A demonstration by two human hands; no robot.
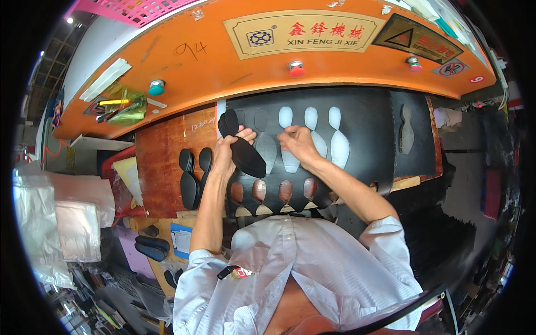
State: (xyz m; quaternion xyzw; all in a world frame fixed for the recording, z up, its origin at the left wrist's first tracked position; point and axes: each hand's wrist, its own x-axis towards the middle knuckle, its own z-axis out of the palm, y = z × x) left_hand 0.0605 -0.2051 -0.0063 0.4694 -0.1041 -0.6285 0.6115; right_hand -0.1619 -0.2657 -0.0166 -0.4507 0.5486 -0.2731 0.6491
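My left hand [224,152] is closed around a stack of black insole-shaped pieces [247,157], held tilted over the left part of a black sheet [365,123]. My right hand [300,144] reaches over the sheet, its fingers pinched at the narrow waist of a shiny insole-shaped piece [286,116]. Part of that piece is hidden under the fingers. Two similar pale, shiny shapes, one an insole shape [339,148] at the right, lie in the sheet beside my right hand. Duller grey outlines show between my hands. Along the sheet's near edge runs a row of cut-out holes [286,191].
An orange machine beam [195,67] with red and green push buttons spans the far side. Stacked black insole pieces [190,181] rest on the brown board [162,162] at left. A grey insole shape [407,131] lies at right. Plastic bags [78,223] hang far left.
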